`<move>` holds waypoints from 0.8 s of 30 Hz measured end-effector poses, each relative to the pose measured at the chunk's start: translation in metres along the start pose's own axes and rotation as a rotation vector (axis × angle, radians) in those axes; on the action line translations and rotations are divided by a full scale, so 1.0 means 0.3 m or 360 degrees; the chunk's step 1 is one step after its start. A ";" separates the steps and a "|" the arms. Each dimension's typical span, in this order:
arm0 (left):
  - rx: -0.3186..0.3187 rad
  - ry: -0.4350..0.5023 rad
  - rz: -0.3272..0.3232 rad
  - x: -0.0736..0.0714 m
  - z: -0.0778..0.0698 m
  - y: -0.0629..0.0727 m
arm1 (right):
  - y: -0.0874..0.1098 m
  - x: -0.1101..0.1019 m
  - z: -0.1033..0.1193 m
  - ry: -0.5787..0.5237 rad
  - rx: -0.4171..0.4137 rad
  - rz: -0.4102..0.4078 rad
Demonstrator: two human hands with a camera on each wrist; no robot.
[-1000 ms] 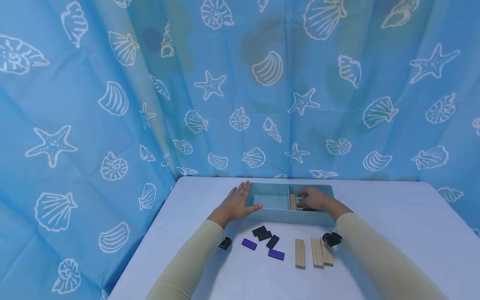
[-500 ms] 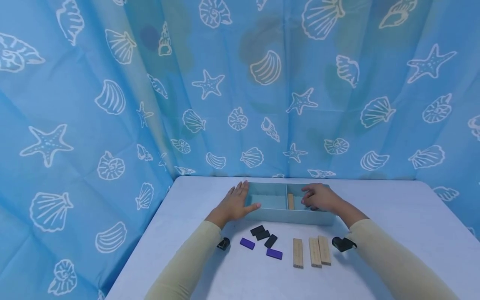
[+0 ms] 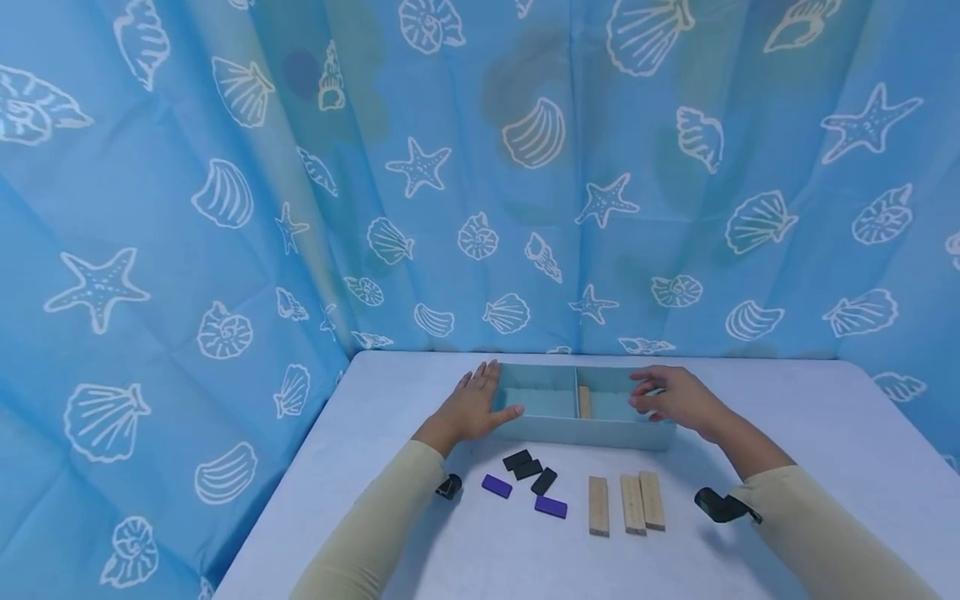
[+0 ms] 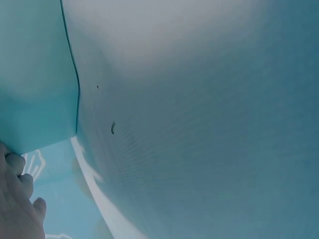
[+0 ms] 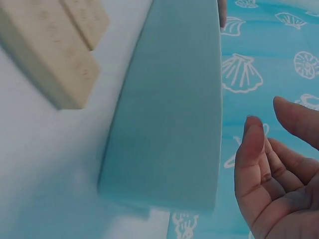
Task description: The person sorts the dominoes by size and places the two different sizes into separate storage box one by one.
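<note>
A grey-blue box (image 3: 585, 432) with one divider stands at the back of the table. My left hand (image 3: 467, 410) rests against its left end, fingers straight and thumb stretched along the front rim. In the left wrist view that hand (image 4: 20, 199) shows at the lower left, beside the box wall (image 4: 40, 119). My right hand (image 3: 678, 400) hovers over the box's right end, holding nothing, its fingers loosely bent. The right wrist view shows this hand (image 5: 274, 179) with thumb and fingers apart. One wooden block (image 3: 585, 402) lies in the right compartment, along the divider.
In front of the box lie several black tiles (image 3: 528, 470) and two purple tiles, one (image 3: 551, 507) nearer me. To their right are three wooden blocks, the leftmost (image 3: 598, 507) apart from the other two (image 3: 642, 503). A shell-patterned blue curtain (image 3: 480, 167) hangs behind the table.
My right hand has lifted out of the right compartment and moved right, leaving the wooden block by the divider in plain view. The left hand has stayed at the box's left end.
</note>
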State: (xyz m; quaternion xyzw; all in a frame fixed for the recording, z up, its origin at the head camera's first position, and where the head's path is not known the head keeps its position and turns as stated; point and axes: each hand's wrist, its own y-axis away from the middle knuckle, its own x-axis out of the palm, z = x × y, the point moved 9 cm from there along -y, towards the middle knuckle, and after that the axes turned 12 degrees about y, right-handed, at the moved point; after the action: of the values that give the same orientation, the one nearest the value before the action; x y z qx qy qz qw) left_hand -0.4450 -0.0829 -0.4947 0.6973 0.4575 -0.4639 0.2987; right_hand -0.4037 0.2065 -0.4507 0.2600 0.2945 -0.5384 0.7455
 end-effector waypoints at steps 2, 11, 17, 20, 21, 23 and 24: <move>0.0000 -0.0018 -0.0001 0.001 0.007 -0.003 | 0.017 0.001 -0.013 0.0006 0.0013 0.0004; 0.0011 -0.0007 0.0013 0.005 0.012 -0.004 | 0.115 0.004 -0.049 0.0014 0.0022 -0.0017; -0.0001 -0.0005 0.0004 -0.004 0.004 0.002 | 0.154 0.035 -0.068 -0.0046 0.0033 0.0008; 0.0000 -0.0014 0.0013 -0.001 0.003 0.002 | 0.172 0.054 -0.087 -0.0063 0.0065 0.0036; 0.0003 -0.0020 0.0017 0.000 0.003 0.003 | 0.180 0.060 -0.095 -0.0066 0.0078 0.0047; 0.0007 -0.0026 0.0016 0.000 0.006 0.004 | 0.190 0.068 -0.108 -0.0068 0.0104 0.0078; 0.0009 -0.0030 0.0013 0.000 0.007 0.005 | 0.196 0.071 -0.113 -0.0066 0.0115 0.0095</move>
State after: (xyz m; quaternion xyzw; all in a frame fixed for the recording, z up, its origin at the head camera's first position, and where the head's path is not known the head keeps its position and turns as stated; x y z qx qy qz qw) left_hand -0.4444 -0.0854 -0.4955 0.6957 0.4505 -0.4704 0.3028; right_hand -0.3477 0.2332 -0.4855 0.2844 0.2515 -0.5315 0.7572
